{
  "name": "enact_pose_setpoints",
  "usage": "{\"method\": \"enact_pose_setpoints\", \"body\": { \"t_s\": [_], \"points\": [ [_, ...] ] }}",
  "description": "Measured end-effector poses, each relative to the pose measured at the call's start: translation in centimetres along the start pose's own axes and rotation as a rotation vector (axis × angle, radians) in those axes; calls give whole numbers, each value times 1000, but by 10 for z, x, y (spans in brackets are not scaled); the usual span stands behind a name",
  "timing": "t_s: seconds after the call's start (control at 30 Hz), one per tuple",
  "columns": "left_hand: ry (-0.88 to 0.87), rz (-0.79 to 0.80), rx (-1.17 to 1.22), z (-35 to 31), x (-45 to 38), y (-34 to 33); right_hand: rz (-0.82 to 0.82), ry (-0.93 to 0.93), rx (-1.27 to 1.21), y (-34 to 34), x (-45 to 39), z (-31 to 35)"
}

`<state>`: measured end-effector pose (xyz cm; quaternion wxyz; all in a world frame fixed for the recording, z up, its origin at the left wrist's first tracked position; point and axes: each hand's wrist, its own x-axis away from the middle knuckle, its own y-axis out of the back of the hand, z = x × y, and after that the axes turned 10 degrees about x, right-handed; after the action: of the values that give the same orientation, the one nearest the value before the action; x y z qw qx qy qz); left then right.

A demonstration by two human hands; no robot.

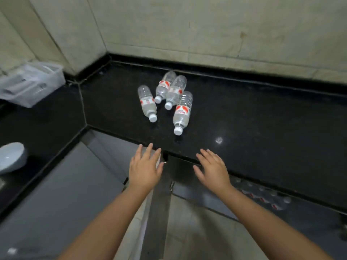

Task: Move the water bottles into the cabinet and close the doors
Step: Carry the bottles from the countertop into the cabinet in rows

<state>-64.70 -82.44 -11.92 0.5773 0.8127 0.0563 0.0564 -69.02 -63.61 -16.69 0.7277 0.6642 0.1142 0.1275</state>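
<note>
Hovering with spread, empty fingers near the black counter's [262, 117] front edge, the left hand [145, 168] and right hand [213, 169] seem poised over the cabinet doors [56, 194] below, while four water bottles [169, 98] lie clustered on the counter, well apart.

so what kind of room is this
Probably a kitchen: a polished black stone L-shaped countertop against tiled walls, grey cabinet doors below it, a pale blue ceramic bowl at left, and a translucent plastic basket behind.
</note>
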Motion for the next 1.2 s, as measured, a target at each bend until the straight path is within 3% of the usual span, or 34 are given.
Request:
{"method": "enact_pose_setpoints", "body": {
  "t_s": [0.17,0.27,0.53,0.67,0.87,1.2],
  "points": [
    [108,-65,71,21,-26,21,-139,5,96,38,-38,3],
    [166,-17,117,25,-49,23,-185,62,152,38,-65,5],
    [200,22,183,26,-137,16,132,365,173,21,-150,13],
    [120,71,124,26,-182,1,-131,444,257,-9,-172,5],
    [101,179,-113,28,-225,-22,-492,491,166,-42,-194,9],
    [331,-89,250,32,-227,-29,-686,410,113,-59,-190,6]
  ]
}}
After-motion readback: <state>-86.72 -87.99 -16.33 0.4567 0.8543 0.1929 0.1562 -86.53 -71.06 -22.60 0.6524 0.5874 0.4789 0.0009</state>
